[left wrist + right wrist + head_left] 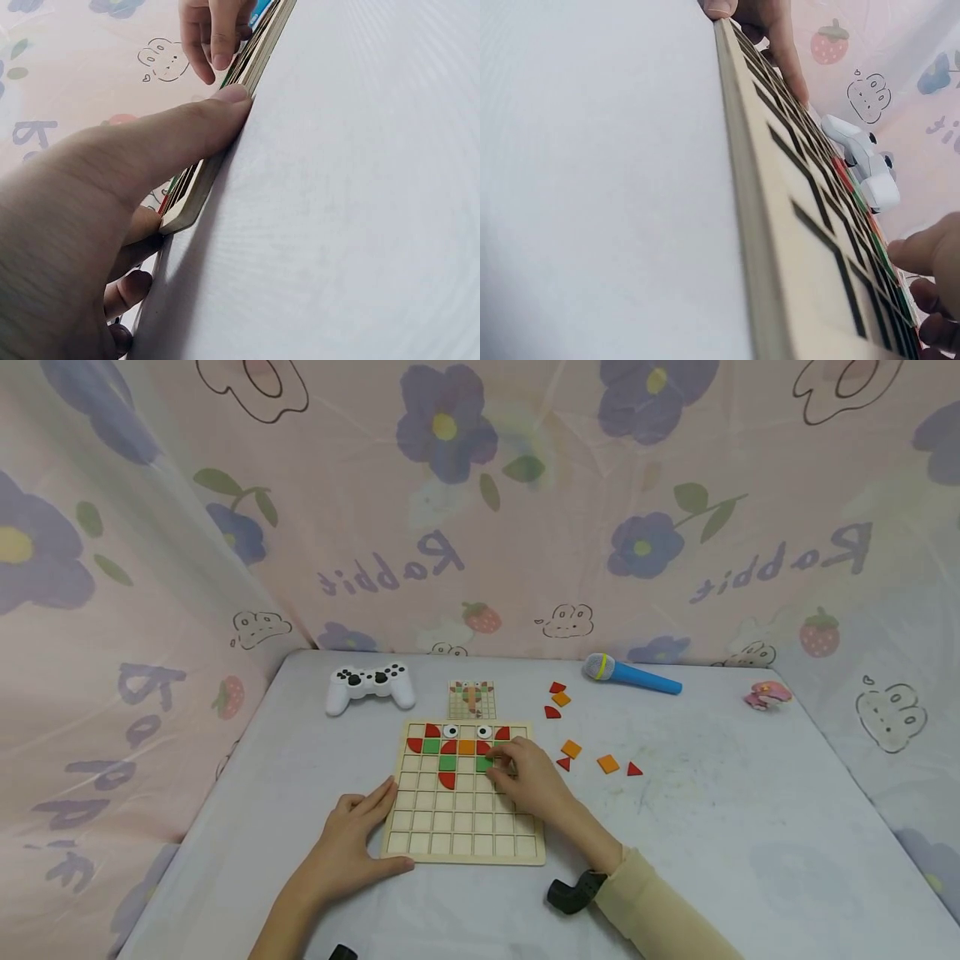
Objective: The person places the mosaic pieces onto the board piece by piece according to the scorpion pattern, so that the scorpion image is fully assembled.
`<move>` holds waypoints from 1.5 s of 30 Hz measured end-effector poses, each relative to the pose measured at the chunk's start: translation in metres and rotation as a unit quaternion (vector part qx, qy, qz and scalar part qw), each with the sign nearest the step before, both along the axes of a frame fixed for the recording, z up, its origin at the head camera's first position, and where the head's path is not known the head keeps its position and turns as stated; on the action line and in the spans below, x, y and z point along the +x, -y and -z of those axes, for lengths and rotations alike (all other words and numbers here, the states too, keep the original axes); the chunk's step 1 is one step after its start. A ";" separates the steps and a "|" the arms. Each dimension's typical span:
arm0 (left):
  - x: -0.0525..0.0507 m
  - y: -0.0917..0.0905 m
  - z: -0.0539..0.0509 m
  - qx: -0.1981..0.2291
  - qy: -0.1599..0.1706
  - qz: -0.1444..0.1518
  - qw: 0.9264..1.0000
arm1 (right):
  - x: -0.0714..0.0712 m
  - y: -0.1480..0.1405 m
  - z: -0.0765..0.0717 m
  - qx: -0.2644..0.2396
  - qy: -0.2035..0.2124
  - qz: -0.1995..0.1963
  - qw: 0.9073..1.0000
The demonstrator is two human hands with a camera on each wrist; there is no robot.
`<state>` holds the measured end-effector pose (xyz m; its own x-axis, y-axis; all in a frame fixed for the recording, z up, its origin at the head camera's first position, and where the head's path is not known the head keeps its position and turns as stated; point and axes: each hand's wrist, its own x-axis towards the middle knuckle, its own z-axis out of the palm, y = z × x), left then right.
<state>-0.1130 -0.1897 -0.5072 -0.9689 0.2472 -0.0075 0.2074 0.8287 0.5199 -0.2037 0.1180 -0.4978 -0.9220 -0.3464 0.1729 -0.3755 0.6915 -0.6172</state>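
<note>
A wooden grid board (465, 843) lies flat on the table, with red quarter-round tiles, green squares, an orange square (467, 747) and two eye tiles (483, 732) in its upper rows. My left hand (345, 843) rests at the board's lower left corner. Its thumb (187, 131) lies along the front edge and its fingers touch the left side. Over the board's right half, my right hand (532, 777) has thumb and index finger curled at a green square tile (483, 764) in a cell. That hand partly covers another green tile above.
A small pattern card (472, 702) lies behind the board. Several loose red and orange tiles (608, 764) are scattered to the right. Farther back are a white game controller (370, 685), a blue microphone (637, 677) and a pink toy (768, 695). Patterned cloth surrounds the table.
</note>
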 end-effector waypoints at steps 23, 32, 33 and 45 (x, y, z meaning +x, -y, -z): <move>-0.001 0.001 0.002 0.001 0.010 -0.005 1.000 | -0.064 -0.080 -0.007 0.010 -0.002 0.118 0.993; -0.001 0.000 0.001 0.002 0.015 -0.004 1.000 | -0.078 -0.100 -0.008 0.035 0.043 0.146 0.988; -0.001 0.000 0.001 0.001 0.015 -0.004 1.000 | -0.078 -0.100 -0.008 0.034 0.044 0.144 0.988; -0.001 0.001 0.003 0.000 0.006 0.002 1.000 | -0.065 -0.082 -0.010 0.036 0.050 0.124 0.990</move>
<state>-0.1141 -0.1911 -0.5105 -0.9680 0.2503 -0.0183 0.2041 0.8276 0.5229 -0.2686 0.2004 -0.4874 -0.9915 -0.1151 0.0603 -0.1284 0.7984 -0.5883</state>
